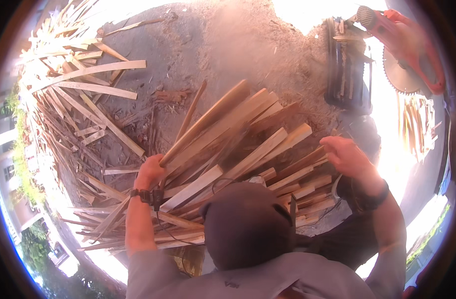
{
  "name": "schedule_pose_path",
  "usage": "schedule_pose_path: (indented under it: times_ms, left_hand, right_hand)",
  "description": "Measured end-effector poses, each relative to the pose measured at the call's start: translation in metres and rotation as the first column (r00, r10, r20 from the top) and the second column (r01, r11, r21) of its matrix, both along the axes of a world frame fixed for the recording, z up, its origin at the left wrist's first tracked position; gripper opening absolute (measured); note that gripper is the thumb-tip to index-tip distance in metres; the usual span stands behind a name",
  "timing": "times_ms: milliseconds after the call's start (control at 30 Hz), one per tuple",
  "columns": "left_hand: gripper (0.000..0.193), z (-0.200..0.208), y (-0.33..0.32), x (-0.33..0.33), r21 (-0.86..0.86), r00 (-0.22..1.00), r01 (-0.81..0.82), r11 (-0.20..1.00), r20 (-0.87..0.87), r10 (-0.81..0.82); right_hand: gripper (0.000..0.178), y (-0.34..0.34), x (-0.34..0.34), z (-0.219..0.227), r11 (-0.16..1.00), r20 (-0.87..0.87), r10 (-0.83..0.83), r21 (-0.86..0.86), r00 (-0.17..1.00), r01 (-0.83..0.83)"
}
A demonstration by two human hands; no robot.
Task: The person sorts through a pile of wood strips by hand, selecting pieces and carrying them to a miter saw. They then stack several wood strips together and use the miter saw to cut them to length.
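Note:
My left hand (pixel 152 171) is closed around the near end of a long wooden board (pixel 205 121), which slants away to the upper right. Beside it lie more sawn boards (pixel 245 113) in a loose, fanned stack. On the right, my right hand (pixel 348 157) has its fingers curled together by the end of a reddish wooden strip (pixel 302 163). What those fingers hold, if anything, is hidden. Shorter light pieces (pixel 273 149) lie between the two hands. A dark cap and my shoulders cover the near part of the stack.
A red power saw with a toothed round blade (pixel 401 70) stands at the far right, beside a black metal frame (pixel 340 65) with wood scraps. A large heap of wood strips (pixel 83 92) spreads along the left. Sawdust (pixel 238 45) covers the ground ahead. A cable (pixel 170 226) hangs near my left wrist.

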State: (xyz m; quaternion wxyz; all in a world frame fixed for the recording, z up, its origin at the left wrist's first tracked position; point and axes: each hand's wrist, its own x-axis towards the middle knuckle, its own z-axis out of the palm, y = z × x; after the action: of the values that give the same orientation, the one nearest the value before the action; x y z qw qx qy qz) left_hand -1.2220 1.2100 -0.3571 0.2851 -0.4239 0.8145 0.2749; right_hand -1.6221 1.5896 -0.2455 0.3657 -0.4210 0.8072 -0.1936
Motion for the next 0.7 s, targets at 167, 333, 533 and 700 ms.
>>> schedule_pose_path:
  times_ms: [167, 333, 533, 700]
  left_hand:
    - [0.023, 0.039, 0.023, -0.108, 0.35, 0.963, 0.155, 0.924, -0.262, -0.062]
    - [0.034, 0.028, 0.07, -0.168, 0.748, 0.958, 0.135, 0.65, -0.266, 0.107]
    - [0.041, 0.015, 0.119, -0.213, 0.827, 0.986, 0.152, 0.541, -0.164, -0.027]
    - [0.047, -0.001, 0.143, -0.22, 0.809, 0.926, 0.294, 0.508, -0.372, 0.058]
  right_hand:
    - [0.028, -0.025, 0.015, -0.037, 0.986, 0.047, 0.149, -0.079, 0.988, -0.145]
    - [0.036, -0.066, 0.066, -0.096, 0.976, 0.631, -0.15, -0.027, 0.761, 0.215]
    - [0.04, -0.047, 0.099, -0.151, 0.57, 0.935, -0.345, 0.28, -0.085, 0.773]
    - [0.038, -0.056, 0.112, -0.163, 0.363, 0.867, -0.444, 0.407, -0.228, 0.838]
